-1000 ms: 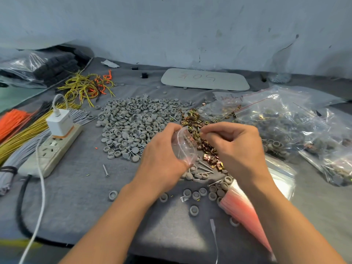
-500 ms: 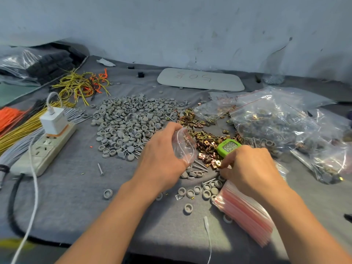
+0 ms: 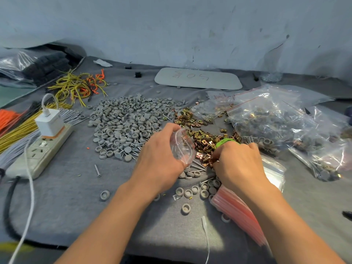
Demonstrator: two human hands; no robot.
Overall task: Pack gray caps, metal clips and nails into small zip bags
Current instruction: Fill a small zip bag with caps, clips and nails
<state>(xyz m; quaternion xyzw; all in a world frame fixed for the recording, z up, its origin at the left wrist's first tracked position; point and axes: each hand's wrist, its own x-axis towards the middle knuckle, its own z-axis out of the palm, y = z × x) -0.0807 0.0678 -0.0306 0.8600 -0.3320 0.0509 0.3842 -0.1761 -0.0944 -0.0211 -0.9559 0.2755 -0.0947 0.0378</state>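
Observation:
My left hand (image 3: 162, 159) grips a small clear zip bag (image 3: 182, 147) held open just above the table. My right hand (image 3: 239, 164) is down on the pile of brass metal clips (image 3: 202, 138), fingers curled into the clips; what they pinch is hidden. A big heap of gray caps (image 3: 125, 126) lies to the left of the clips. Loose nails (image 3: 198, 165) and a few caps (image 3: 190, 192) lie beneath my hands. A stack of empty red-topped zip bags (image 3: 240, 210) lies under my right forearm.
Filled clear bags (image 3: 276, 121) pile at the right. A green device (image 3: 225, 142) peeks out behind my right hand. A power strip with a white charger (image 3: 43, 145) sits left, beside cable ties and yellow wires (image 3: 76, 86). A gray pad (image 3: 198, 79) lies near the wall.
My right hand left the bag's mouth, dropped to the right, then moved onto the clip pile. The left hand kept holding the open bag.

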